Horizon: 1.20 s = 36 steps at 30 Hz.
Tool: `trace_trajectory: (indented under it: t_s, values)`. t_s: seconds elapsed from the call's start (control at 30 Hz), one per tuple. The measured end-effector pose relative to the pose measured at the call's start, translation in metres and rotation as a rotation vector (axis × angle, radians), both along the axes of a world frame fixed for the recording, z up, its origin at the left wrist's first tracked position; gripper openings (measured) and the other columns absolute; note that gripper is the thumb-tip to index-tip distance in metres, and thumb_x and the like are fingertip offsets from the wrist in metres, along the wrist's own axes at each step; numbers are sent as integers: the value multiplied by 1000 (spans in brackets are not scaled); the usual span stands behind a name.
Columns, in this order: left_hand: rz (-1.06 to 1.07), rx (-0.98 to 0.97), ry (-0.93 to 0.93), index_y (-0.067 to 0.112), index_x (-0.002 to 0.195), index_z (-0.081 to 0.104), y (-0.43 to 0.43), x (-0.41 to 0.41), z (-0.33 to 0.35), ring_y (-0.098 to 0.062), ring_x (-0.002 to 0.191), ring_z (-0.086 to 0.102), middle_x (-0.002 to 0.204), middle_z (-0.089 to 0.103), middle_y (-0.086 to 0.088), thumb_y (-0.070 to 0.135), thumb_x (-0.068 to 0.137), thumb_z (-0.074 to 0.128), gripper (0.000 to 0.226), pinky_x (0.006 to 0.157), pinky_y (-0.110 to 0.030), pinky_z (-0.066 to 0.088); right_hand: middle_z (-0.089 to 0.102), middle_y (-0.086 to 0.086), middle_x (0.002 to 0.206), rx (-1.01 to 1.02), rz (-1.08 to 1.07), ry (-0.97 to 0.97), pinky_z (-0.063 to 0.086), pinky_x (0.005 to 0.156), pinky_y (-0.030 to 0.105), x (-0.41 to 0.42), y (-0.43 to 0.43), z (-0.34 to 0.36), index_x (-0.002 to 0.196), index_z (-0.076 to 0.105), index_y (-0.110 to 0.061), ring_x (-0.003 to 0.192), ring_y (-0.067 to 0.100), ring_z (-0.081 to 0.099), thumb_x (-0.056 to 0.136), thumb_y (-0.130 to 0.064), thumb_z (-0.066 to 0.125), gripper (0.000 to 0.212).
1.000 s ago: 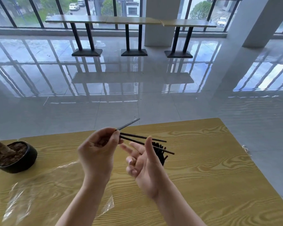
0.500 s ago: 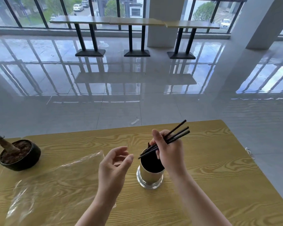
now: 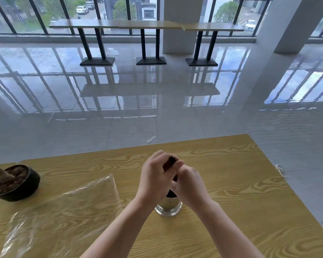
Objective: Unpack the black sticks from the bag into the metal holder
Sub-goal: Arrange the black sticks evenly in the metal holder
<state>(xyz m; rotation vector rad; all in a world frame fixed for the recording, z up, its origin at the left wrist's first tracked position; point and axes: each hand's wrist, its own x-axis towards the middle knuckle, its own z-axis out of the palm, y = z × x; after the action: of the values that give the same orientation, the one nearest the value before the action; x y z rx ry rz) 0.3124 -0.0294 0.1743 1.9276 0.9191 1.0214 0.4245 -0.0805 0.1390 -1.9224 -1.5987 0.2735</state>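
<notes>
Step in hand: judged from the pose, the person is gathering the black sticks (image 3: 172, 161) and seating them in the metal holder (image 3: 168, 207).
Left hand (image 3: 154, 176): its fingers are curled over the upper ends of the sticks, closed round the bundle from the left.
Right hand (image 3: 191, 185): it is pressed against the left hand, with its fingertips wrapped onto the same bundle. Most of its fingers are hidden behind its own back.
Black sticks: only a dark tip shows between the two hands, and a dark patch at the holder's mouth. How many there are cannot be told.
Metal holder: it is a shiny cylinder standing upright on the wooden table (image 3: 231, 183), directly beneath the hands. Its rim is mostly covered by the wrists.
Bag (image 3: 63, 207): it is clear plastic, lying flat on the table to the left, well apart from the holder. It looks empty, so the task seems nearly done.
Doing it well: keep the bundle vertical over the mouth, then loosen the fingers gradually so the sticks slide down together. Do not push sideways.
Risk: the holder is narrow and light-looking, so a sideways pull on the stick tops could tip it.
Release: open one hand first and steady with the other.
Elsewhere: a dark plant pot (image 3: 15, 183) sits at the table's left edge, clear of the work.
</notes>
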Motion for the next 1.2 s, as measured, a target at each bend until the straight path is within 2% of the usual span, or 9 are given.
trace_trajectory:
  t_s: [0.1,0.17,0.3,0.4,0.47,0.53,0.73,0.9,1.2]
  values:
    - [57,-18,10,20,78,75,8,-8,-11,-5,79,63,78,66,12,17,82,79,7,67,-11,44,63,-13,77,15,-6,48,44,61,16,1,-9,-5,86,65,-21,64,5,54,79,-35,81,22]
    - [76,-11,38,20,78,75,13,-14,-18,-6,77,63,77,67,12,18,82,80,6,66,-13,45,67,-13,86,86,-52,94,47,65,13,5,-19,-9,98,72,-21,64,5,57,80,-28,82,21]
    - [75,-41,84,21,78,76,21,-22,-28,-7,76,64,78,69,12,24,82,80,6,69,-23,51,66,-14,83,250,-274,211,53,63,16,23,-36,-20,98,72,-21,71,8,63,85,-15,78,15]
    - [57,-69,166,22,77,76,26,-21,-34,-7,74,64,75,70,13,30,83,79,10,69,-32,53,63,-9,90,70,-376,272,57,65,27,38,-36,-30,119,69,-16,70,10,62,88,-24,77,33]
    - [50,-79,239,23,77,76,28,-16,-39,-8,73,65,75,70,13,32,83,79,11,68,-35,54,60,-8,97,-64,-314,257,53,65,22,40,-32,-35,134,61,-15,70,10,60,89,-31,75,49]
    - [56,-106,298,24,76,75,30,-13,-45,-8,72,66,73,71,12,33,83,79,12,68,-36,56,57,-8,98,-99,-266,221,47,68,17,38,-28,-37,138,58,-15,72,9,58,90,-30,74,53]
    - [89,-186,388,25,76,75,33,-10,-60,-7,71,67,71,71,12,35,81,80,12,70,-37,57,60,-6,103,-76,-267,156,53,80,26,35,-9,-35,136,61,-15,86,10,59,90,-26,74,49]
    - [116,-177,405,25,79,75,32,-10,-68,-7,72,66,72,71,11,37,81,80,13,69,-37,57,70,-1,108,-5,-274,153,57,85,31,35,-1,-33,123,70,-14,91,13,65,88,-19,77,36]
    - [140,-109,421,24,80,74,32,-8,-78,-12,71,65,73,69,11,39,83,77,15,65,-34,54,73,-2,100,3,-278,159,53,80,24,34,1,-37,111,75,-15,88,13,67,89,-17,75,22]
